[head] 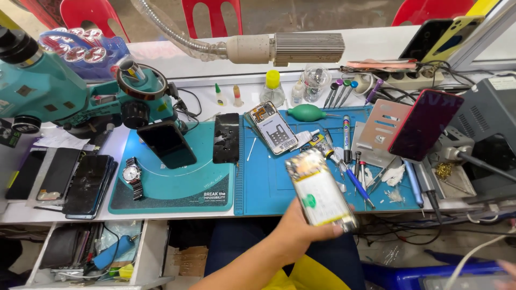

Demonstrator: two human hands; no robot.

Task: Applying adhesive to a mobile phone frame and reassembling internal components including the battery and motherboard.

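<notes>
1. Blue work mat (269, 188) spans the bench, strewn with tools.
2. Left hand (298, 228) clamps an opened phone (320, 190) at the mat's front edge, its battery side up.
3. Second opened phone (273, 128) lies farther back on the mat.
4. Right hand not visible.

One head-worn view looks steeply down and forward across the surface (269, 204), close above the fingers (336, 230), with the far edge and chairs (215, 16) beyond them.

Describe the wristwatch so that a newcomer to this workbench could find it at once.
Start at the teal microscope base mat left of the blue work mat. At its left edge lies the wristwatch, pale round dial on a metal band. It is the only round-faced thing among flat, dark phones.
</notes>
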